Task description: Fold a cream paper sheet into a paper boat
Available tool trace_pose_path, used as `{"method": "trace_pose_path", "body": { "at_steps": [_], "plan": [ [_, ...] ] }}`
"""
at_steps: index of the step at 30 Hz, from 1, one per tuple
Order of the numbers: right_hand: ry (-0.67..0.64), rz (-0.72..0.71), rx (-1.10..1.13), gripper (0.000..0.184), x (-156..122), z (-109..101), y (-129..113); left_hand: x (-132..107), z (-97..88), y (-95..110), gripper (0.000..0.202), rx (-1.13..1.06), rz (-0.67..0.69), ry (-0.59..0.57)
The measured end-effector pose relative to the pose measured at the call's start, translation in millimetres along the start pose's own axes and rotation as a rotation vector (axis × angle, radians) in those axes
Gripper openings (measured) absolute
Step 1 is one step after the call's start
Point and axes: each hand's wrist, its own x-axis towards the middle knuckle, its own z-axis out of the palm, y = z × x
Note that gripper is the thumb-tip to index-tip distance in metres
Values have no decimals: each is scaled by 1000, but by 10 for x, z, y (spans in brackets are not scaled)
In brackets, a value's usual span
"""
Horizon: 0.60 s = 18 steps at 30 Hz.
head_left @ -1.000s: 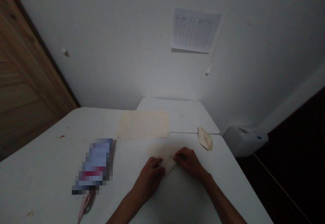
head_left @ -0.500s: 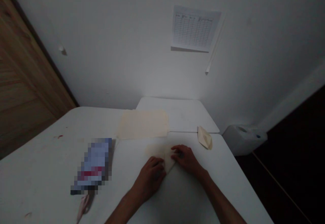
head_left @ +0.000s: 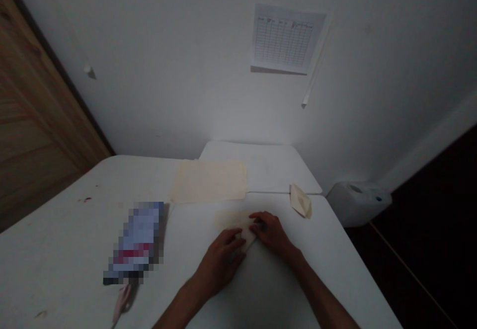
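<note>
A thin cream sheet of paper (head_left: 228,217) lies on the white table in front of me, partly folded, with a slanting edge towards me. My left hand (head_left: 225,254) is at its near left side, fingers curled over the paper. At the right side my right hand (head_left: 270,232) pinches the paper with thumb and fingers bent. Both hands cover much of the sheet, so its full shape is hidden. Beyond my right hand sits a folded cream paper piece (head_left: 300,202).
A flat stack of cream sheets (head_left: 209,181) lies at the back. A pixelated blue item (head_left: 138,239) and a pink-handled object (head_left: 122,303) are on the left. A white bin-like container (head_left: 356,205) stands past the table's right edge. A printed chart (head_left: 285,40) hangs on the wall.
My left fingers have shifted slightly right along the paper, closer to my right hand. My right hand stays almost in place. The other items have not moved.
</note>
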Motion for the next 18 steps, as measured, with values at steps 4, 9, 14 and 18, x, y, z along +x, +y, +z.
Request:
{"method": "trace_pose_path", "body": {
  "at_steps": [4,9,14,18],
  "plan": [
    [9,-6,-8,28,1,-1,-10,20,-14,14,14,34,24,-41],
    [33,-6,-20,29,11,27,-21,45,-45,53,15,54,36,-64],
    [54,10,-40,29,18,64,-39,45,-41,69,15,69,34,-57],
    [68,15,-55,29,18,73,-71,49,-32,74,14,84,38,-56]
  ]
}}
